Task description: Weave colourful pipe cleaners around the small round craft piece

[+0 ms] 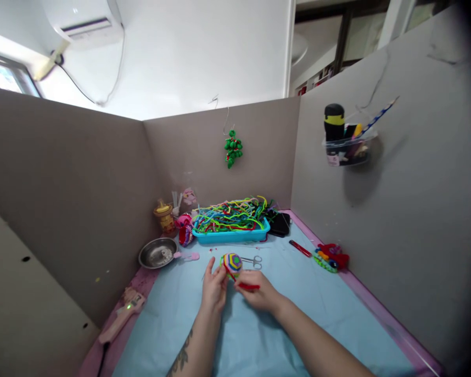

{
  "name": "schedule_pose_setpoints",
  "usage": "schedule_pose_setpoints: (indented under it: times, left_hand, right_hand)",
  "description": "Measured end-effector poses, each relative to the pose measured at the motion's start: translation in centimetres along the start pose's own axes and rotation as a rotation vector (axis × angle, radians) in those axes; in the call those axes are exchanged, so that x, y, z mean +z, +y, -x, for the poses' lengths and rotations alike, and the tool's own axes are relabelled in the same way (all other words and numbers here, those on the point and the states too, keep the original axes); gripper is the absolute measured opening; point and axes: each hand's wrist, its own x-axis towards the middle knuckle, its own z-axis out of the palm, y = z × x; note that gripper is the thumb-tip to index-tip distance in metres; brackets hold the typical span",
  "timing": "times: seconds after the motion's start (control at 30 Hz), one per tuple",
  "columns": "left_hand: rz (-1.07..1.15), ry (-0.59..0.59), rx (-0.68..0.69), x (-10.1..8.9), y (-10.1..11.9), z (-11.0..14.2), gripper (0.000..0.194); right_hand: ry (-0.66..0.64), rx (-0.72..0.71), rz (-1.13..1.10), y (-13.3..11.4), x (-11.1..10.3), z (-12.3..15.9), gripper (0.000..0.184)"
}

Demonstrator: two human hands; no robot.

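A small round piece [233, 261] wound from pipe cleaners, in rings of yellow, purple, green and pink, is held up over the blue cloth. My left hand [215, 289] grips its left side, thumb and fingers closed against it. A red pipe cleaner [249, 287] runs from the front of the round piece into my right hand [262, 293], whose fingers pinch it. Its loose end sticks out to the right past the fingers. Just behind the round piece lie metal scissors [256, 261], partly hidden by it.
At the back stands a blue tray [231, 238] heaped with coloured pipe cleaners, beside a black object [279, 224]. To the left are a metal bowl [149, 255], a pink clip-like tool [188, 256] and a glue gun [121, 317]. A red cutter [300, 248] and finished-looking pieces [332, 257] lie right.
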Motion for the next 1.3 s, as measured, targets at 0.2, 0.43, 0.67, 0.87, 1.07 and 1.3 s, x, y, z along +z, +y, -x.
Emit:
schedule_pose_setpoints:
  times: [0.2,0.43,0.67,0.87,1.07,1.3]
  left_hand:
    - [-0.036,-0.047,0.049,0.2,0.2,0.6,0.070]
    - [-0.017,-0.105,0.062,0.3,0.6,0.5,0.074]
    - [-0.115,-0.198,0.039,0.9,-0.4,1.1,0.075]
    - [-0.168,-0.174,0.052,1.0,-1.1,1.4,0.068]
    - [-0.097,-0.081,-0.007,0.7,-1.1,0.9,0.058]
    - [-0.005,-0.044,-0.050,0.8,-1.3,0.8,0.044]
  right_hand:
    - [-0.201,-0.058,0.077,0.4,0.2,0.2,0.027]
    - [0.141,0.251,-0.102,0.7,0.0,-0.5,0.025]
    - [0.291,0.465,-0.207,1.0,1.4,-1.2,0.010]
    - [0.307,0.319,0.008,1.1,1.1,-0.8,0.011]
    - [0.256,0.188,0.131,0.6,1.4,-0.8,0.018]
    - [0.288,0.355,0.250,1.0,1.9,-0.7,0.014]
